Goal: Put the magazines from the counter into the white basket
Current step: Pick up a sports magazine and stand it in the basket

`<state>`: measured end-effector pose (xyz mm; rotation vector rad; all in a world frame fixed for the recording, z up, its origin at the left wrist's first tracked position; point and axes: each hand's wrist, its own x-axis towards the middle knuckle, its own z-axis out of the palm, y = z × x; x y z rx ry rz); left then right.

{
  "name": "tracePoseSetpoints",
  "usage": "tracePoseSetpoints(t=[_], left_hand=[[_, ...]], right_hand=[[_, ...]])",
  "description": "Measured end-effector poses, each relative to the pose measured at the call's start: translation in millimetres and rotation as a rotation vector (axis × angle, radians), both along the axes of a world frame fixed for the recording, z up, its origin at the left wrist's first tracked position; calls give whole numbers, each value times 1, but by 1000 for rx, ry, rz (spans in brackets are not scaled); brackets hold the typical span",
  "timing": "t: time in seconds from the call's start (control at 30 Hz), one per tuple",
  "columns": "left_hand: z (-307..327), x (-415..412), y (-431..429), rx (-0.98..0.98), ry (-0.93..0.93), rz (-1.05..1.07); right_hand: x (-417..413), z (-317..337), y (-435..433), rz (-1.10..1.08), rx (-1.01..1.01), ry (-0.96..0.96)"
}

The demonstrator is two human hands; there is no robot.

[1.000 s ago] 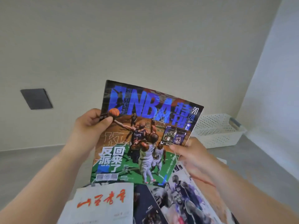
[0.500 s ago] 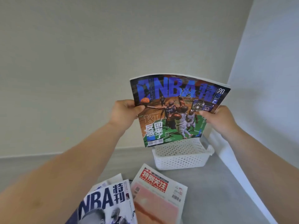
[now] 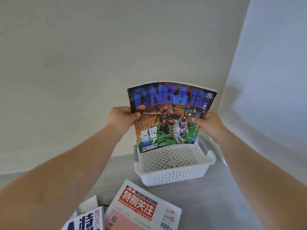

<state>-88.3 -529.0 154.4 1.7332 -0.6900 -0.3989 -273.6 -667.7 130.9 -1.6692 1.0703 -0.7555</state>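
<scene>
I hold an NBA basketball magazine (image 3: 167,118) upright with both hands, its cover facing me and slightly bowed. My left hand (image 3: 120,120) grips its left edge and my right hand (image 3: 209,125) grips its right edge. The magazine's bottom edge dips just inside the white perforated basket (image 3: 174,171), which stands on the grey counter (image 3: 216,205) in the corner. What lies in the basket behind the magazine is hidden. Nearer to me on the counter lie a white magazine with a red title (image 3: 141,208) and another NBA magazine (image 3: 86,220).
Walls close the counter off behind and to the right of the basket. A further paper (image 3: 88,203) peeks out under the near magazines. Bare grey counter shows to the right of the magazines.
Both hands have carried the NBA magazine forward, right and down from in front of me to over the basket. Its lower edge now enters the basket. The view has turned toward the corner.
</scene>
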Motion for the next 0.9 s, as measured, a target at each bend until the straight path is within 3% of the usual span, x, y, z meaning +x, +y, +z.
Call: tracePoseSetpoints(t=[0.23, 0.43, 0.57, 0.7, 0.9], left_hand=[[-27, 9, -19, 89, 18, 2], [-30, 18, -29, 63, 116, 64], [-41, 24, -34, 159, -25, 143], [-53, 25, -36, 262, -149, 187], [-55, 26, -34, 276, -194, 200]], right_hand=[[8, -29, -17, 0, 44, 19], [27, -49, -26, -158, -29, -102], [35, -60, -29, -339, -111, -156], [42, -65, -24, -226, -124, -191], [46, -65, -17, -118, -162, -125]])
